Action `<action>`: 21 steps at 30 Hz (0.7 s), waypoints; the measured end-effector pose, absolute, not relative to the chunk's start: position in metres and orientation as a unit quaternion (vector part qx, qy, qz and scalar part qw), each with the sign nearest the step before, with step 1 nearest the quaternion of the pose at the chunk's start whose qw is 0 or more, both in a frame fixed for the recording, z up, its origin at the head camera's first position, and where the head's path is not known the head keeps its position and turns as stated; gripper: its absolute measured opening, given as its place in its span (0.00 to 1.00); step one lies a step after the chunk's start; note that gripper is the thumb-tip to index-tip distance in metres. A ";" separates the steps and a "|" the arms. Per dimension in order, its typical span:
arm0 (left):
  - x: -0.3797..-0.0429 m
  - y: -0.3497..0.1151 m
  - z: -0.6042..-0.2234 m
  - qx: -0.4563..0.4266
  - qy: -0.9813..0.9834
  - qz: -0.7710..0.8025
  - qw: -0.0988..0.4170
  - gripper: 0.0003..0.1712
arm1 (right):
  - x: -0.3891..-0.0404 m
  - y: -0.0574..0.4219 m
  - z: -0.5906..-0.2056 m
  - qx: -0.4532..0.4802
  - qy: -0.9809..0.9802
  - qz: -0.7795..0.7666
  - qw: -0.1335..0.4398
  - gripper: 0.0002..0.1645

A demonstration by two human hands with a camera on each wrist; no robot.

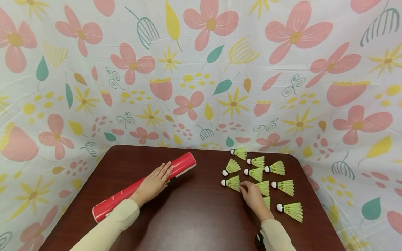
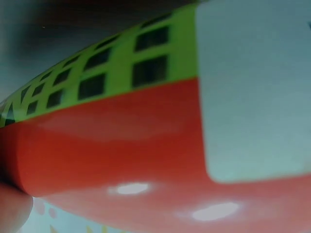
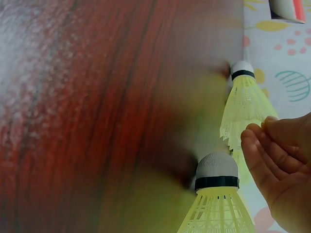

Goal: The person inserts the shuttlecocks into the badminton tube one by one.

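Note:
A long red tube (image 1: 183, 164) with a green-and-black band and a white label (image 2: 257, 92) lies slantwise on the left side of the table. My left hand (image 1: 153, 183) holds it round its middle, fingers over the top and thumb on the near side. On the right, my right hand (image 1: 253, 198) pinches the skirt edge of a yellow shuttlecock (image 1: 230, 182) between thumb and fingertips. That shuttlecock's white cork (image 3: 242, 66) points left, away from the hand. A neighbouring shuttlecock (image 1: 263, 187) is partly hidden behind the right hand.
Several more yellow shuttlecocks with white corks, such as one at the front right (image 1: 290, 211) and one at the back (image 1: 239, 153), lie on the dark brown table (image 1: 194, 216). A flower-patterned cloth (image 1: 201, 69) hangs behind and beside the table.

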State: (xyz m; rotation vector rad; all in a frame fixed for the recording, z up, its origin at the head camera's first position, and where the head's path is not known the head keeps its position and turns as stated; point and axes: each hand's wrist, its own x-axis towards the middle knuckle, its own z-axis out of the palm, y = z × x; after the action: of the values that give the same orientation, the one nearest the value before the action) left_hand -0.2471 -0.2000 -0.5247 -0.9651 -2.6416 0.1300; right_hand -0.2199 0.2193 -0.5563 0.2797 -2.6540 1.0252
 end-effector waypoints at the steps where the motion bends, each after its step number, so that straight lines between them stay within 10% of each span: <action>1: -0.246 -0.199 -0.524 -0.341 -0.925 0.045 0.164 0.50 | -0.220 0.219 -0.556 0.093 -0.918 0.357 0.142 0.05; 21: -0.233 -0.185 -0.520 -0.377 -0.909 0.034 0.174 0.51 | -0.216 0.224 -0.555 0.078 -0.909 0.378 0.158 0.05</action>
State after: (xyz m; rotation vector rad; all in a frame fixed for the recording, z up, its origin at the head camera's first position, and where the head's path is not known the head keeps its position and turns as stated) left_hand -0.2326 -0.1852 -0.5205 -1.0693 -2.5761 0.0960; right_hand -0.2158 0.2237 -0.5553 0.2227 -2.5990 1.0815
